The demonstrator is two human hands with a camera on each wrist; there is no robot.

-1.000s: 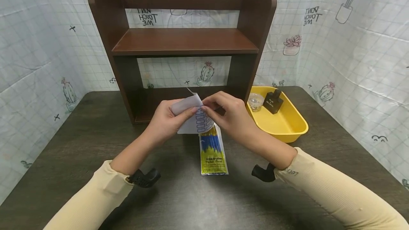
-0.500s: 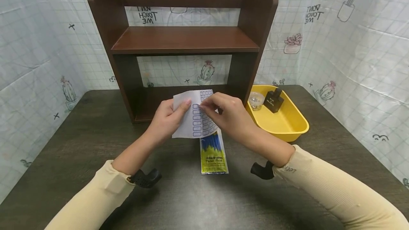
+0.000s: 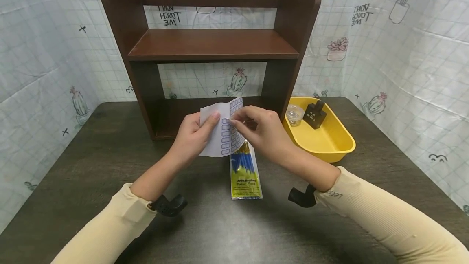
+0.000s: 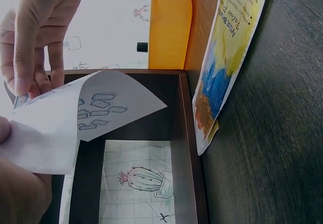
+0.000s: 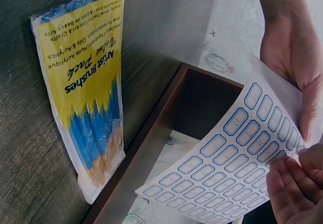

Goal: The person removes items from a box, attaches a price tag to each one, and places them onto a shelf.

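Observation:
A sheet of white stickers (image 3: pixel 216 144) with rows of blue-outlined labels is held up above the table. My left hand (image 3: pixel 191 134) grips its left side, thumb lying on the blank margin. With thumb and forefinger, my right hand (image 3: pixel 261 127) pinches at the labels near the sheet's middle; whether a label is lifted there cannot be made out. In the right wrist view the label sheet (image 5: pixel 217 158) curves, its printed face showing. Below the hands, a clear packet of artist brushes (image 3: pixel 246 174) with a yellow card lies flat on the table.
A dark brown two-tier shelf (image 3: pixel 214 44) stands behind the hands. To the right is a yellow tray (image 3: pixel 326 144), holding a small round clear container (image 3: pixel 294 115) and a black bottle (image 3: pixel 314 115). Patterned cloth hangs round the dark table (image 3: pixel 91 166).
A second ago the sheet's top was folded over toward me. It then opened out flatter, and now its right part bends back along a line near the middle. Both hands have stayed nearly in place.

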